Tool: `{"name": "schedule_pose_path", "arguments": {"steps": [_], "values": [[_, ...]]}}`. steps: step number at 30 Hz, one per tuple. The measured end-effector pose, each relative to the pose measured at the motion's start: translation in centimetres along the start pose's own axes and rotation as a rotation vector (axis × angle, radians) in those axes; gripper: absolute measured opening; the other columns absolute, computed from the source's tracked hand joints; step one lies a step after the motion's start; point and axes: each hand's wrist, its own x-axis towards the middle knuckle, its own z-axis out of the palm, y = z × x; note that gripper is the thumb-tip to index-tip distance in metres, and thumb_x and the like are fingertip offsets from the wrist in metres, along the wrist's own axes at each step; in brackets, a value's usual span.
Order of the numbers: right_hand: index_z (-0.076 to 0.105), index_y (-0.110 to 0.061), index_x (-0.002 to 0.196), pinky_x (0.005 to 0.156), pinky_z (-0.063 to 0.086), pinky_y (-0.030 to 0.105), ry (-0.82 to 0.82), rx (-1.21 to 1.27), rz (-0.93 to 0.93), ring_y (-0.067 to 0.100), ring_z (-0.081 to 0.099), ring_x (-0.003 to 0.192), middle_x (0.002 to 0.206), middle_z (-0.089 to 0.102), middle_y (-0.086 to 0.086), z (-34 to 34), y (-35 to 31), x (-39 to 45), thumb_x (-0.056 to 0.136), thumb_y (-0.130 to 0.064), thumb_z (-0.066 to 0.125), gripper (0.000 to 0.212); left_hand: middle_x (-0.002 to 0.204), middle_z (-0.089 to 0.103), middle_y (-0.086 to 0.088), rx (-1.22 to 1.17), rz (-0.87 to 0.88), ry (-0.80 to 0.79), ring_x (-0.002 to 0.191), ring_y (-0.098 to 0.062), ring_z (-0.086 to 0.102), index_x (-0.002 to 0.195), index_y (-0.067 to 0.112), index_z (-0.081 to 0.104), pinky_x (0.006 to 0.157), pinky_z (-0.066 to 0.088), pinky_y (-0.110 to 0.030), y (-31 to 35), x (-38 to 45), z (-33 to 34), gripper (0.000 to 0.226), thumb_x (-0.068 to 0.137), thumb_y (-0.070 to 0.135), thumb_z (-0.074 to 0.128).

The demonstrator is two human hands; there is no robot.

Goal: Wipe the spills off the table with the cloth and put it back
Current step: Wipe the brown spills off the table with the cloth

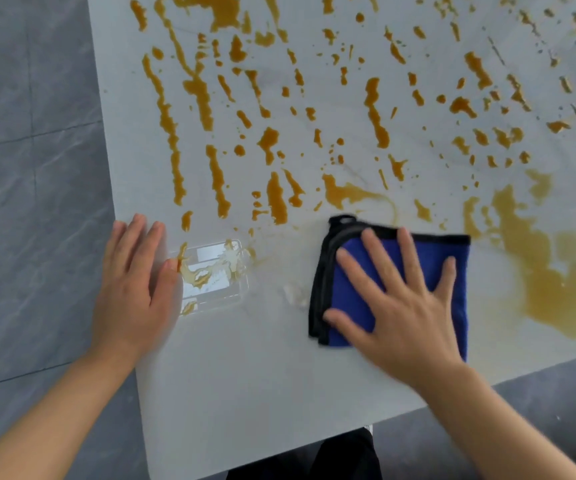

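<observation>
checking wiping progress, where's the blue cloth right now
In the head view the folded blue cloth lies flat on the white table near its front edge, right of centre, under the spread right hand, beside a smeared brown spill.

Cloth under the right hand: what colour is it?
Blue with a black edge trim, cloth, seen in the head view.

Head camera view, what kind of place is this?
Probably a dining or kitchen area indoors: a pale stone-look table streaked with brown spills, grey marbled floor tiles, and a blue cloth for wiping.
</observation>
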Motion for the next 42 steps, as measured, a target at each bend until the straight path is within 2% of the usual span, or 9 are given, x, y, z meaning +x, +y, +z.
{"name": "schedule_pose_path", "arguments": {"steps": [4, 9, 11, 17, 24, 28, 33, 37, 42], "values": [[-0.003, -0.048, 0.143, 0.106, 0.002, 0.069, 0.039, -0.004, 0.198, 0.022, -0.014, 0.144, 0.158, -0.004, -0.012, -0.6, 3.3, 3.3, 0.076, -0.081, 0.002, 0.074, 0.155, 0.019, 0.0, 0.005, -0.012, -0.001, 0.144, -0.009, 0.004, 0.142, 0.013, 0.033, 0.105, -0.003, 0.0, -0.1, 0.0, 0.1, 0.058, 0.09, 0.038, 0.033], [-0.006, -0.045, 0.144, 0.108, -0.004, 0.067, 0.017, 0.06, 0.333, 0.021, -0.022, 0.142, 0.155, -0.015, -0.015, -0.5, 3.1, 1.9, 0.075, -0.081, -0.001, 0.079, 0.153, 0.023, -0.008, 0.001, 0.018, 0.004, 0.144, -0.017, 0.008, 0.14, 0.007, 0.036, 0.11, -0.003, -0.005, -0.3, 0.0, 0.0, 0.059, 0.09, 0.039, 0.032], [-0.002, -0.041, 0.146, 0.106, -0.001, 0.07, -0.005, 0.055, 0.282, 0.025, -0.02, 0.143, 0.153, -0.016, -0.014, -0.5, 2.0, 0.7, 0.077, -0.079, 0.001, 0.079, 0.153, 0.024, -0.008, -0.006, 0.024, 0.005, 0.144, -0.019, 0.009, 0.139, 0.007, 0.037, 0.11, -0.003, -0.005, -0.3, 0.0, 0.0, 0.062, 0.089, 0.042, 0.029], [0.027, -0.031, 0.144, 0.099, 0.017, 0.075, -0.036, -0.003, -0.067, 0.038, 0.013, 0.142, 0.155, 0.024, 0.002, 0.3, -3.4, -2.4, 0.083, -0.072, 0.021, 0.073, 0.151, 0.027, -0.01, -0.005, 0.021, 0.021, 0.143, -0.022, 0.013, 0.138, 0.005, 0.04, 0.11, -0.001, -0.005, -0.2, 0.0, 0.1, 0.062, 0.089, 0.042, 0.029], [0.036, -0.033, 0.14, 0.1, 0.016, 0.075, -0.015, 0.036, -0.238, 0.04, 0.021, 0.14, 0.153, 0.028, 0.001, 0.4, -9.4, -1.3, 0.08, -0.072, 0.032, 0.072, 0.151, 0.027, -0.011, -0.016, 0.036, 0.017, 0.143, -0.021, 0.012, 0.138, 0.005, 0.039, 0.112, 0.0, -0.008, -0.3, 0.2, 0.1, 0.062, 0.09, 0.042, 0.03], [0.037, -0.034, 0.141, 0.099, 0.013, 0.075, -0.039, 0.057, -0.279, 0.038, 0.018, 0.141, 0.154, 0.028, 0.0, 0.0, -12.5, 0.3, 0.081, -0.072, 0.028, 0.071, 0.149, 0.03, -0.014, -0.003, 0.02, 0.011, 0.143, -0.027, 0.015, 0.136, 0.003, 0.04, 0.115, 0.007, -0.021, -0.3, 0.2, 0.1, 0.059, 0.091, 0.038, 0.03], [0.03, -0.034, 0.144, 0.099, 0.003, 0.075, -0.029, 0.053, -0.284, 0.036, 0.008, 0.144, 0.156, 0.021, -0.001, -0.6, -13.8, 3.8, 0.083, -0.07, 0.022, 0.071, 0.148, 0.024, 0.001, -0.03, 0.007, 0.031, 0.142, -0.019, 0.013, 0.137, 0.006, 0.04, 0.11, 0.001, -0.005, -0.4, 0.2, 0.1, 0.047, 0.094, 0.023, 0.03], [0.018, -0.037, 0.146, 0.098, -0.009, 0.074, 0.006, 0.042, -0.319, 0.035, -0.006, 0.144, 0.159, 0.007, -0.003, -0.7, -13.6, 6.0, 0.083, -0.071, 0.018, 0.071, 0.147, 0.026, 0.0, -0.045, -0.001, 0.037, 0.141, -0.019, 0.014, 0.137, 0.006, 0.04, 0.11, 0.002, -0.004, -0.6, 0.3, 0.1, 0.047, 0.093, 0.018, 0.029], [0.014, -0.038, 0.146, 0.1, -0.008, 0.073, 0.047, 0.031, -0.297, 0.033, -0.008, 0.144, 0.159, 0.004, -0.004, -1.0, -13.3, 8.3, 0.082, -0.072, 0.013, 0.072, 0.148, 0.024, 0.0, -0.025, 0.002, 0.033, 0.142, -0.018, 0.012, 0.137, 0.007, 0.039, 0.11, 0.001, -0.006, -0.5, 0.2, 0.1, 0.047, 0.094, 0.022, 0.03]]}}
